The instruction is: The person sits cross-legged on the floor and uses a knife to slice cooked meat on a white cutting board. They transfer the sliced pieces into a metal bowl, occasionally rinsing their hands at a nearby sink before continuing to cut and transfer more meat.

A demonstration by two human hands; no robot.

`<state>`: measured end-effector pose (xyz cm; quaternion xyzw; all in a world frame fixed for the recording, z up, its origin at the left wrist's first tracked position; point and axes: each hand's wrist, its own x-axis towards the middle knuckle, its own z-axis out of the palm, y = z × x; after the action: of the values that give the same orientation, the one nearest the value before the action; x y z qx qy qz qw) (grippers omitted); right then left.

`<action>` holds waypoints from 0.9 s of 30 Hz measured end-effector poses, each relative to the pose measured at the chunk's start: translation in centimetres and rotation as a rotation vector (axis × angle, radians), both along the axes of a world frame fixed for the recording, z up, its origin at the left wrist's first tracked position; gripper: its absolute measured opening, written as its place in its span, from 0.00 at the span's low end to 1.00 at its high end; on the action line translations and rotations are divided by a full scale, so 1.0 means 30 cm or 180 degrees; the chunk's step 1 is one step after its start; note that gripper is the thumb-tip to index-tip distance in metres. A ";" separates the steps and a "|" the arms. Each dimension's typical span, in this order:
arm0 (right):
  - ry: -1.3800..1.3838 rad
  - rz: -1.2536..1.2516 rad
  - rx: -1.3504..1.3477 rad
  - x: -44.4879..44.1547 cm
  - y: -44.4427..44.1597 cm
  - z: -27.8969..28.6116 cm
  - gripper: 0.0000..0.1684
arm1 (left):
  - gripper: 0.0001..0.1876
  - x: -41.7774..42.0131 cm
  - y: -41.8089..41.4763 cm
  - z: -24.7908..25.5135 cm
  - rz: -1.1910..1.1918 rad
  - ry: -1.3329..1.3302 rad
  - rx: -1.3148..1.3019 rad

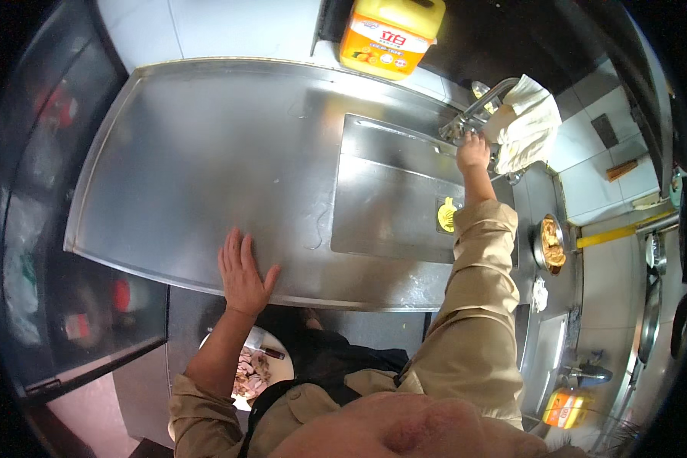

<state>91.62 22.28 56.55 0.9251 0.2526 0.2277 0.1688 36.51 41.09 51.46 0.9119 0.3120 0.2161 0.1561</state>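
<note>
My left hand (243,277) lies flat on the stainless steel counter (206,160) near its front edge, fingers spread and holding nothing. My right hand (473,151) reaches over the far side of the sink basin (395,200) to the base of a metal faucet (455,127); its fingers are partly hidden, so a grip cannot be made out. A pale cloth (526,126) hangs over the faucet's pipe, just right of that hand. Down in the basin, beside my right forearm, a yellow strainer (446,215) sits at the drain.
A yellow-and-orange Liby detergent jug (390,40) stands behind the counter. To the right are a metal bowl of brownish food (549,243), a crumpled white cloth or paper (539,294) and another jug (567,407). Below my left arm, a round board (280,372) bears cut meat and a cleaver.
</note>
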 end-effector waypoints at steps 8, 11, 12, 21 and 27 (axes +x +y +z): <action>-0.0469 0.0993 0.1260 -0.105 -0.042 -0.094 0.24 | 0.37 0.010 0.009 -0.002 0.0030 0.0117 0.0027; 0.0523 0.0300 0.2461 -0.141 -0.208 -0.226 0.13 | 0.36 0.019 -0.001 0.017 0.0023 0.0188 -0.0108; 0.1801 -0.0650 0.4055 -0.113 -0.285 -0.257 0.09 | 0.36 0.025 0.000 0.013 0.0007 0.0151 -0.0079; 0.2586 -0.1286 0.6513 0.029 -0.367 -0.196 0.13 | 0.34 0.006 0.009 0.005 0.0056 0.0247 -0.0057; 0.3243 -0.2110 -0.0330 0.140 -0.988 -0.338 0.14 | 0.34 0.115 -0.045 -0.063 -0.0387 -0.0054 -0.0567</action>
<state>95.83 -7.35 46.41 0.9376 0.0109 -0.3209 0.1335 39.95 39.75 49.58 0.9098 0.2728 0.1854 0.2521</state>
